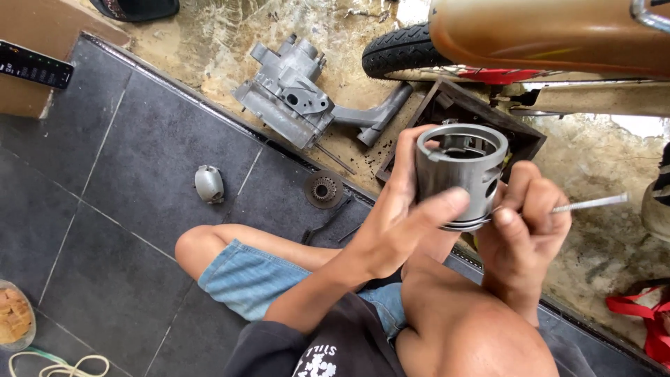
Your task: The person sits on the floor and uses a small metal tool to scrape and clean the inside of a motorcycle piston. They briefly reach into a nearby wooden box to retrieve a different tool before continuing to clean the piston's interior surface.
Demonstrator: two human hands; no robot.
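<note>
Both hands clamp tight: left hand (pixel 398 223) grips the piston (pixel 460 174), right hand (pixel 523 220) a thin metal rod (pixel 590 203).

There is 1 view, from a camera on the person's head, facing steeply down and close over the lap. The left hand (pixel 391 223) and right hand (pixel 523 223) sit near, right of centre, holding a grey piston (pixel 457 174). Dark floor tiles (pixel 125 209) fill the left; the engine casing (pixel 289 94) and tyre (pixel 398 49) lie far.
</note>
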